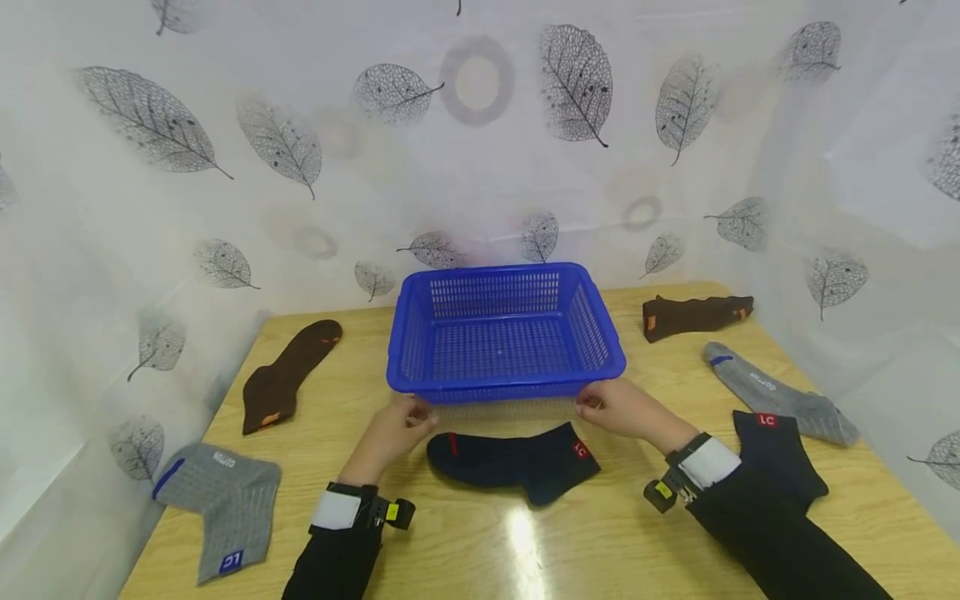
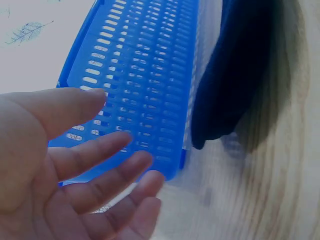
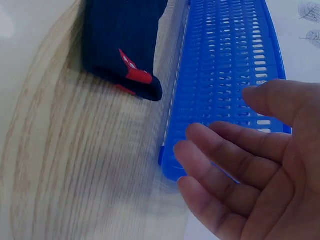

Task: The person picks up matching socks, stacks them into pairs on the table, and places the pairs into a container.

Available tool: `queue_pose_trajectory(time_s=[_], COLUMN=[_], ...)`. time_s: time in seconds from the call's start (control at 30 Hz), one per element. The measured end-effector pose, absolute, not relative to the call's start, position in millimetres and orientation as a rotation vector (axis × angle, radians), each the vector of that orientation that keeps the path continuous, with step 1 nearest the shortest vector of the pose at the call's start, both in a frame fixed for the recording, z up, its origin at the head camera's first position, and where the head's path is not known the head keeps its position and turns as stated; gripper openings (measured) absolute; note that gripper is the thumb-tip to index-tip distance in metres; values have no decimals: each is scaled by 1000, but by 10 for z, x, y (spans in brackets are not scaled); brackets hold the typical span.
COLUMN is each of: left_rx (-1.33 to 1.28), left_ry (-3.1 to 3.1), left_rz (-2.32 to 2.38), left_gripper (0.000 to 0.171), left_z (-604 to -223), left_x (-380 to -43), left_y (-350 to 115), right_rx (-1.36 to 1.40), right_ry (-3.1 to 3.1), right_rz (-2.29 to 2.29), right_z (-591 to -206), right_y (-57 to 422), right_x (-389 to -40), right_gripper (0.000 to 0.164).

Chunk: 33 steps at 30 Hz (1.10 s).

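A blue plastic basket (image 1: 498, 386) with slotted walls stands at the back middle of the table, and nothing lies in it. Close by its front left corner is my left hand (image 1: 395, 429), its fingers loosely bent and apart in the left wrist view. My right hand (image 1: 628, 408) is at the front right corner, thumb and fingers spread in the right wrist view. Neither hand holds anything; whether fingertips touch the basket I cannot tell. Between the hands, in front of the basket, a dark navy sock (image 1: 510, 460) with red marks lies flat.
On the left lie a brown sock (image 1: 288, 375) and a grey sock (image 1: 236, 500). To the right are another brown sock (image 1: 697, 314), a grey sock (image 1: 780, 396) and a navy sock (image 1: 780, 454) partly under my right sleeve. A leaf-print curtain (image 1: 480, 167) borders the table.
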<state>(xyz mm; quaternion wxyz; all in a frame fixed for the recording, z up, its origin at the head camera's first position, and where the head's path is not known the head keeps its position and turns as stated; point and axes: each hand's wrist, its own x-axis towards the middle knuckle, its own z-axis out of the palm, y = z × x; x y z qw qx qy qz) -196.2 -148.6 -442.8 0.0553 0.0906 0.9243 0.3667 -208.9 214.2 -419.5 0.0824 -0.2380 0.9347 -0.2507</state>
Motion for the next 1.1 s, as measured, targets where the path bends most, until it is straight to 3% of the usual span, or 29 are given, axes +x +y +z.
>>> queue_pose_trajectory(time_s=[0.13, 0.37, 0.8, 1.0, 1.1], left_rx=[277, 204, 222, 158, 132], left_ry=[2788, 2784, 2871, 2854, 2852], left_rz=[971, 767, 707, 823, 874], left_gripper=[27, 42, 38, 46, 47], left_z=[-4459, -4531, -4543, -4434, -4340], left_x=[-1921, -1874, -1970, -1921, -1889], left_y=[-1449, -1346, -1254, -1330, -1340], right_rx=[-689, -490, -545, -468, -419], right_ry=[2751, 2714, 2839, 2791, 2775], right_rz=[-627, -393, -378, -462, -436], right_z=[-4231, -4336, -4384, -4285, -4163], right_y=[2086, 1959, 1991, 2158, 2325], right_x=[-2036, -1876, -1915, -1898, -1905], right_gripper=[15, 34, 29, 14, 20])
